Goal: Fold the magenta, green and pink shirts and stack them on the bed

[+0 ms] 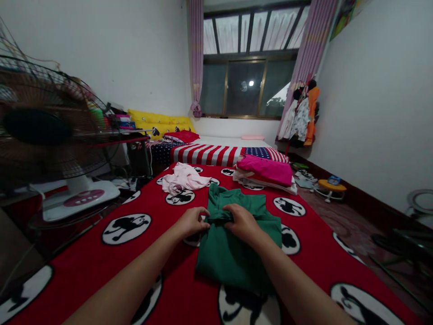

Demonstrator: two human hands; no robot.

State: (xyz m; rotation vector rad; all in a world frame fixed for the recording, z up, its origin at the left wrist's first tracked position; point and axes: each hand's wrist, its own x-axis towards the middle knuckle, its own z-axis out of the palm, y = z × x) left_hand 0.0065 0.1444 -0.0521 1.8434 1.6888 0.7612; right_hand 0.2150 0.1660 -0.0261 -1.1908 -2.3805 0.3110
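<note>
A green garment (233, 257) lies partly folded on the red bed cover (162, 257) with white oval monkey prints. At its left edge my left hand (192, 222) is closed, thumb and fingers pinching the cloth. My right hand (242, 221) rests over the middle of the garment, its fingers curled onto a gathered fold. Beyond the hands, to the left, a pale pink garment (184, 177) lies crumpled. A stack of folded clothes with a bright pink piece (265, 169) on top sits at the far right of the cover.
A standing fan (81, 198) is close on the left, beside a cluttered table (125, 135). Behind lies another bed with a striped flag-pattern cover (209, 155) and a yellow cushion (162, 122). On the right floor stands a small orange stool (331, 185); clothes (301, 117) hang near the window.
</note>
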